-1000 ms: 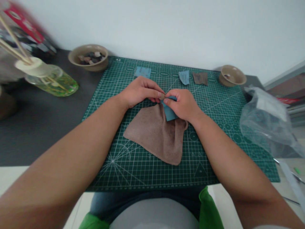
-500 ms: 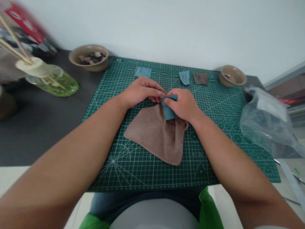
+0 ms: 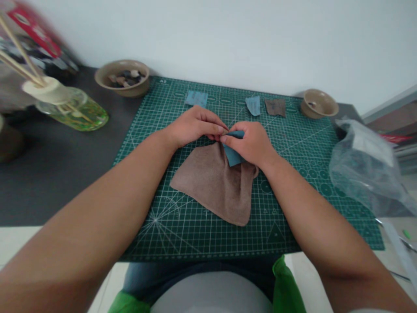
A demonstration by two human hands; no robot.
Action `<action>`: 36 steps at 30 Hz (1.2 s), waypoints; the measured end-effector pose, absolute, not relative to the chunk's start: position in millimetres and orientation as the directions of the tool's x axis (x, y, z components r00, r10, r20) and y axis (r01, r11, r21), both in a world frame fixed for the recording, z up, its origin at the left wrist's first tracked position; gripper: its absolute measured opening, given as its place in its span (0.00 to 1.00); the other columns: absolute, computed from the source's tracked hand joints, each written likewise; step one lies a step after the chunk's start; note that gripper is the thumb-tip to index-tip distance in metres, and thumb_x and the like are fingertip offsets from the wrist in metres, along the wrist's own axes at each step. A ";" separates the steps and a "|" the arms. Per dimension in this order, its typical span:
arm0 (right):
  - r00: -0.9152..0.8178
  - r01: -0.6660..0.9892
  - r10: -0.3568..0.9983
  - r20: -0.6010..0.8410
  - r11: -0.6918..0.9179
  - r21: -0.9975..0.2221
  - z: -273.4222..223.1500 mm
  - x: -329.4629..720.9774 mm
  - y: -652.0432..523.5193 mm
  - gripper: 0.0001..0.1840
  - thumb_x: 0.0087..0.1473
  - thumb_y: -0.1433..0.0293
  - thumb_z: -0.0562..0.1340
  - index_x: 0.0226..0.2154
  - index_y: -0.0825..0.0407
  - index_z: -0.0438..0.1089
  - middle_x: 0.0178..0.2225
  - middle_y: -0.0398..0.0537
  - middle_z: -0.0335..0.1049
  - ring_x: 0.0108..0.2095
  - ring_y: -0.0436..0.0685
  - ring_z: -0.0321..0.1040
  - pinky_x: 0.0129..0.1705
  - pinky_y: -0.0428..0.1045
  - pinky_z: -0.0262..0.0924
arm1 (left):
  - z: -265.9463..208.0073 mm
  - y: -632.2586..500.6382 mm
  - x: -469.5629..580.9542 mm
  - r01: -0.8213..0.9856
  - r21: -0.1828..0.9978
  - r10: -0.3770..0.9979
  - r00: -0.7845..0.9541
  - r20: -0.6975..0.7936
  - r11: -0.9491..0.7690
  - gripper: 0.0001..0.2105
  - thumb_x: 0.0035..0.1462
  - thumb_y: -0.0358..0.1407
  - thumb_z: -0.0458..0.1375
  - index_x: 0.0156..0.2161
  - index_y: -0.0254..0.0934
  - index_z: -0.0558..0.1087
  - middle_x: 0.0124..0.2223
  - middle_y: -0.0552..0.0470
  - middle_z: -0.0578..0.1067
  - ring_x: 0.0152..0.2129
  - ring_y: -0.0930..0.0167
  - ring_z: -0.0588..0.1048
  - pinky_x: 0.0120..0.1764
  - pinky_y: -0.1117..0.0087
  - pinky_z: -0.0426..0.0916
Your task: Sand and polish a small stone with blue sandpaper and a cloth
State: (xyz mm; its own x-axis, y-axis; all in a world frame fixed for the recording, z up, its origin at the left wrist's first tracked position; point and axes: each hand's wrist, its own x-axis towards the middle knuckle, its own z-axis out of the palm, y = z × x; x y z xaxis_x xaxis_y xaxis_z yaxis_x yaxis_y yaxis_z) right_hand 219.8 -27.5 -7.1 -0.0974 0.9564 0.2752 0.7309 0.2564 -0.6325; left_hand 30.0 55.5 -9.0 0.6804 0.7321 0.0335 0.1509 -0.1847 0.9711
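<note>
My left hand (image 3: 195, 126) is closed in a pinch on a small tan stone (image 3: 224, 131), which the fingertips mostly hide. Folded sheet of blue sandpaper (image 3: 233, 156) is gripped in my right hand (image 3: 252, 141), its fingers and thumb bringing the paper's upper edge against the stone. Both hands meet over a brown cloth (image 3: 208, 174), which lies creased on the green cutting mat (image 3: 195, 243). Beyond the hands, two blue sandpaper pieces (image 3: 196, 98) and a worn brown-grey piece (image 3: 275, 107) lie flat on the mat.
At the back left, a bowl (image 3: 137, 90) holds several small stones. A smaller bowl (image 3: 317, 108) stands at the back right with a little piece inside. A reed diffuser bottle (image 3: 87, 108) is on the left, and a clear plastic bag (image 3: 361, 165) on the right.
My right hand and the blue sandpaper have shifted very slightly, the paper's lower corner tipping a little rightward. Less of the stone shows between my fingertips. The cloth lies as before.
</note>
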 end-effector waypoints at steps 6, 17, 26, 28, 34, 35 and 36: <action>-0.097 0.730 0.958 0.269 0.253 -0.635 -7.5 220.2 -27.2 0.16 0.55 0.57 0.69 0.27 0.53 0.78 0.25 0.43 0.73 0.28 0.53 0.66 0.34 0.49 0.54 | -9.8 55.6 29.5 0.149 0.970 0.728 0.684 0.040 -0.194 0.06 0.54 0.28 0.66 0.35 0.33 0.85 0.28 0.51 0.81 0.23 0.73 0.77 0.31 0.73 0.72; -0.168 0.719 0.949 0.265 0.302 -0.626 -6.7 219.9 -26.3 0.08 0.58 0.69 0.66 0.30 0.53 0.81 0.30 0.45 0.80 0.33 0.55 0.73 0.37 0.50 0.57 | -14.8 59.4 27.1 0.085 0.981 0.711 0.701 0.064 -0.172 0.06 0.51 0.31 0.67 0.35 0.35 0.85 0.29 0.51 0.82 0.24 0.73 0.78 0.30 0.74 0.73; -0.103 0.734 0.958 0.269 0.256 -0.629 -6.8 218.4 -26.0 0.08 0.56 0.67 0.68 0.28 0.53 0.80 0.28 0.46 0.79 0.31 0.55 0.71 0.36 0.50 0.57 | -16.7 59.3 30.0 0.097 0.979 0.721 0.690 0.065 -0.181 0.05 0.50 0.31 0.68 0.34 0.34 0.79 0.29 0.54 0.81 0.24 0.74 0.77 0.29 0.74 0.72; -0.102 0.733 0.956 0.274 0.258 -0.629 -6.6 218.0 -26.5 0.08 0.55 0.67 0.69 0.28 0.54 0.80 0.28 0.46 0.78 0.31 0.55 0.71 0.36 0.50 0.57 | -17.3 59.3 30.6 0.093 0.980 0.723 0.688 0.066 -0.177 0.06 0.49 0.31 0.68 0.34 0.34 0.77 0.29 0.55 0.80 0.24 0.74 0.78 0.29 0.73 0.72; -0.106 0.739 0.956 0.273 0.259 -0.622 -6.5 217.9 -27.6 0.09 0.56 0.64 0.69 0.28 0.53 0.79 0.28 0.45 0.78 0.30 0.55 0.70 0.36 0.50 0.56 | -19.9 60.1 30.7 0.027 0.992 0.724 0.687 0.069 -0.121 0.13 0.43 0.29 0.70 0.34 0.35 0.72 0.29 0.57 0.80 0.26 0.73 0.79 0.30 0.74 0.72; -0.109 0.738 0.955 0.276 0.264 -0.621 -6.5 217.9 -27.8 0.09 0.55 0.65 0.68 0.28 0.53 0.79 0.28 0.45 0.78 0.30 0.55 0.70 0.36 0.50 0.56 | -20.2 60.2 30.5 0.027 0.993 0.724 0.686 0.067 -0.118 0.13 0.43 0.29 0.70 0.34 0.35 0.72 0.30 0.56 0.81 0.26 0.73 0.79 0.30 0.73 0.72; -0.113 0.735 0.954 0.279 0.269 -0.622 -6.4 218.0 -28.0 0.09 0.55 0.65 0.68 0.28 0.53 0.79 0.28 0.45 0.78 0.30 0.55 0.70 0.36 0.50 0.57 | -20.5 60.2 30.2 0.033 0.992 0.725 0.686 0.064 -0.119 0.13 0.43 0.30 0.71 0.34 0.35 0.73 0.30 0.56 0.81 0.26 0.73 0.79 0.31 0.73 0.72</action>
State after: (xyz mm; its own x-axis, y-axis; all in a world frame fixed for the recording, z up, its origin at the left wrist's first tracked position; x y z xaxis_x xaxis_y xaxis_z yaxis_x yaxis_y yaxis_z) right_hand 218.0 -28.0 -6.4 -0.1127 0.9537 0.2788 0.7355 0.2687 -0.6220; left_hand 30.2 60.2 -20.5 0.6858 0.7249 0.0643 0.0328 -0.1190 0.9924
